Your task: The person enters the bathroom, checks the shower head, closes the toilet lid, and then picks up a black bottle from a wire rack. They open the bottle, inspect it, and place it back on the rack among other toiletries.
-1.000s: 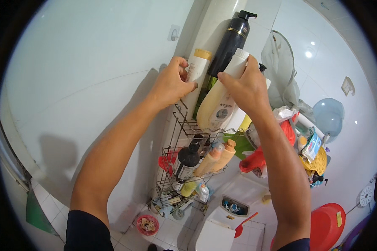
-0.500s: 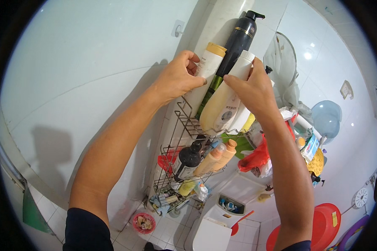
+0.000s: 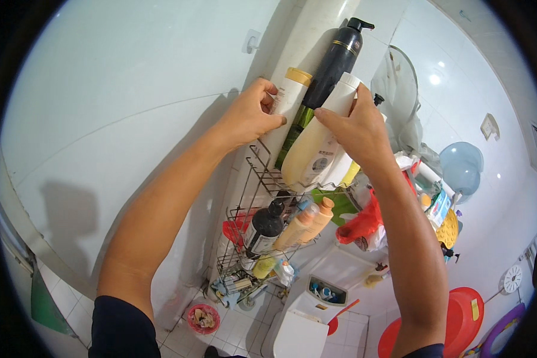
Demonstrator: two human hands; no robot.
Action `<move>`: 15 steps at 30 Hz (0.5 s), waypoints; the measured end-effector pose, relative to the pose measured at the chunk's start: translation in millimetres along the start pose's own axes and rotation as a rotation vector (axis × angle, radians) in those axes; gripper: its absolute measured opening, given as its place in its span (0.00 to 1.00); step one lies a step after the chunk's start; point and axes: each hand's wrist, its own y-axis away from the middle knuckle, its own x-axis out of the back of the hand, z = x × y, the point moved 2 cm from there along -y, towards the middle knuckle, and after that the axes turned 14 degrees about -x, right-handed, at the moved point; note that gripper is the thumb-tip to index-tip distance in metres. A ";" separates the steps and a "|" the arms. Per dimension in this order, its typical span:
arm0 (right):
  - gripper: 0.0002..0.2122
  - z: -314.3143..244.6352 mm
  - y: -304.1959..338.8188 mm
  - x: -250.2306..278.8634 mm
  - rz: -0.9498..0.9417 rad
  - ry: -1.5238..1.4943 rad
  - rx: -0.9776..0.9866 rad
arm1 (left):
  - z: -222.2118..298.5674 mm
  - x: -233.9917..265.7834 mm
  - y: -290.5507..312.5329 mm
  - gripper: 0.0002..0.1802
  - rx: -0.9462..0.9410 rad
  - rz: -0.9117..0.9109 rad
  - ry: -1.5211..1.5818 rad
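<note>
My left hand is closed round the upper part of a white bottle with a yellow cap, whose lower end reaches down into the top basket of a wire rack. In my right hand is a larger cream-white bottle with a white cap, gripped near its neck and leaning in the same basket. Between them stands a tall black pump bottle with a green lower part. Another white bottle, partly hidden behind the cream one, and a black pump top show beside my right hand.
Lower rack tiers hold a dark pump bottle and orange bottles. Below are a pink bin and a white toilet. Red bags, red basins and a blue basin are at the right.
The yellow-capped bottle, with my left hand on it, has shifted slightly left and down. My right hand keeps its hold on the cream-white bottle. The whole view has drifted a little.
</note>
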 end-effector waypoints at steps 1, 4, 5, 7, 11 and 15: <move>0.33 -1.0 1.9 1.4 0.003 0.012 -0.014 | 2.1 -2.2 2.1 0.31 0.004 0.014 0.004; 0.36 -2.5 2.2 4.9 -0.003 0.050 -0.044 | 8.5 -3.6 4.8 0.32 0.034 0.009 0.065; 0.37 -1.3 1.6 4.0 -0.001 0.046 -0.045 | 7.7 -3.1 5.6 0.33 0.045 0.005 0.050; 0.39 1.4 1.1 4.1 0.006 0.042 -0.047 | 8.2 -3.8 5.8 0.34 0.063 -0.005 0.024; 0.40 -2.5 1.2 11.3 -0.038 -0.017 -0.068 | 15.6 -3.8 9.1 0.34 0.053 0.018 0.021; 0.37 -3.2 1.6 20.6 -0.001 -0.009 -0.027 | 23.1 0.6 10.0 0.36 0.050 0.064 -0.013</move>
